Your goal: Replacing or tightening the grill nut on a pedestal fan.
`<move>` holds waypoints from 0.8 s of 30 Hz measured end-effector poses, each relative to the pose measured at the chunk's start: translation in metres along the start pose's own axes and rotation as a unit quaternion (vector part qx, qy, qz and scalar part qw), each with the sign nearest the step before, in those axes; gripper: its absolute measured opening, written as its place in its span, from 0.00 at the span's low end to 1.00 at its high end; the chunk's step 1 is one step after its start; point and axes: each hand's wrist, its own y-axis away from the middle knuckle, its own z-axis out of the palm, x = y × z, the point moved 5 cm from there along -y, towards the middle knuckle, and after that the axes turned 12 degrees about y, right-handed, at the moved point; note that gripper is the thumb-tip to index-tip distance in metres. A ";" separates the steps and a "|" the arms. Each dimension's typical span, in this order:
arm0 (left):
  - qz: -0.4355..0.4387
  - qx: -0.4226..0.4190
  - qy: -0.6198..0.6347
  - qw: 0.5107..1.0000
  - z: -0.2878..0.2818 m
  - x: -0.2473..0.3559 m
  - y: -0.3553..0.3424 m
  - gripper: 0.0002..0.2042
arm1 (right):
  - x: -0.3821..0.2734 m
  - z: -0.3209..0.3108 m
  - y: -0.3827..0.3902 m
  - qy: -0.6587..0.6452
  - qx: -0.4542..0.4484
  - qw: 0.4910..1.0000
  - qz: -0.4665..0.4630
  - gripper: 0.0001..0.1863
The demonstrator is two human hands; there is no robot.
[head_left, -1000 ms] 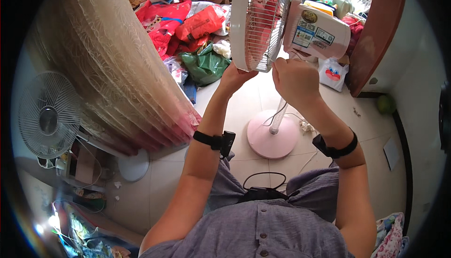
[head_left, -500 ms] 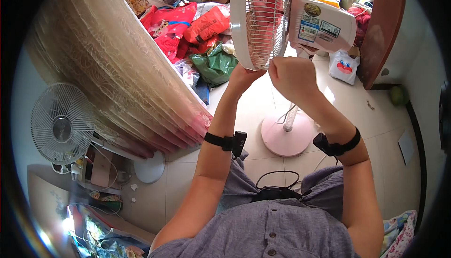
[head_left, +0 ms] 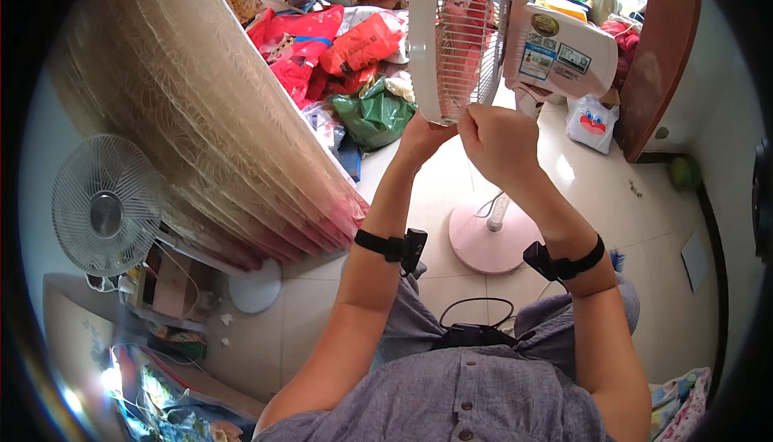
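Note:
A white standing fan with a round wire cage faces left above my hands, its pale motor housing behind the cage on the right. Its pink base rests on the floor. My left hand grips the lower rim of the cage, fingers mostly hidden behind it. My right hand is closed in a fist against the cage's lower edge; whatever its fingers hold is hidden.
A second fan stands left beside a long curtain. Piled bags and clothes lie beyond my hands. A white bag, a reddish wooden panel and a green round object are at right.
My right hand has shifted slightly left along the cage's lower edge, toward its front ring. My left hand stays at the rim. The whole view has shifted a little.

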 end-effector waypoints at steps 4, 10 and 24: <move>-0.005 -0.001 0.011 1.000 0.002 0.006 0.000 0.21 | 0.003 0.002 -0.004 0.033 -0.035 0.999 0.004 0.12; -0.004 0.032 0.009 0.999 -0.008 -0.005 -0.003 0.24 | -0.012 0.008 -0.006 0.026 0.007 0.999 -0.028 0.12; -0.001 0.032 -0.028 0.999 -0.002 0.008 0.001 0.23 | -0.010 0.009 -0.006 0.017 -0.001 1.000 -0.005 0.12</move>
